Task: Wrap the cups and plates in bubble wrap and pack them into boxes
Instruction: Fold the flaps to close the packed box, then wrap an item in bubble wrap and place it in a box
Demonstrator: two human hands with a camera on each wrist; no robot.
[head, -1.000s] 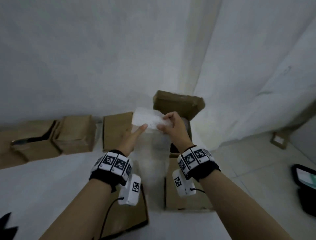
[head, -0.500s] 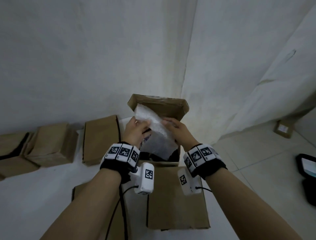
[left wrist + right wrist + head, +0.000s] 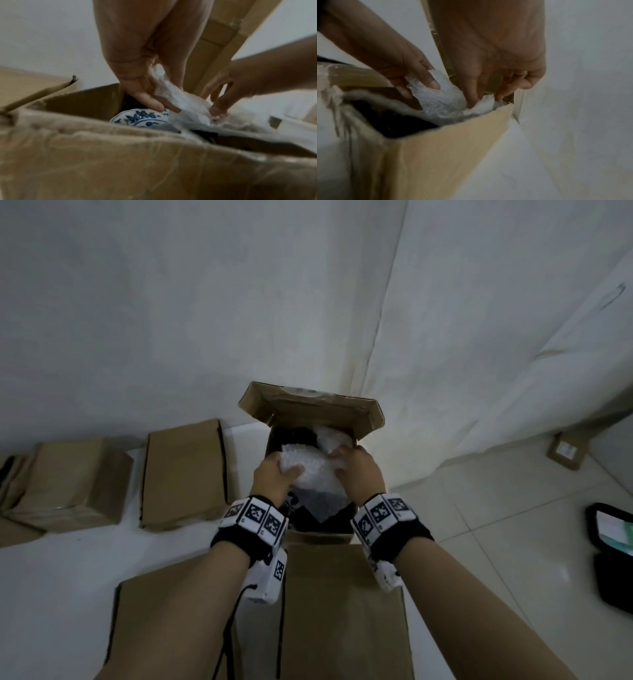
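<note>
Fingertips [image 3: 155, 104] of the left hand [image 3: 274, 479] curl onto the bubble wrap [image 3: 313, 470], thumb on one face & fingers on the other — a pinch on its left edge. Right hand [image 3: 359, 470] does likewise on the right edge, thumb and fingers [image 3: 471, 97] pressed into the crumpled sheet. The wrap sits in the mouth of the open box [image 3: 318, 534], its lower part hanging down inside. Under it, at the box's left side, a blue-and-white plate [image 3: 140, 119] shows bare — only partly covered. Far flap of the box [image 3: 308, 409] stands up against the white wall. To the left, closed cardboard boxes [image 3: 185, 474] lie on the white surface; another, flat carton [image 3: 342, 611] lies near, below the wrists. Far right on the tiled floor, a black case [image 3: 613, 546].
</note>
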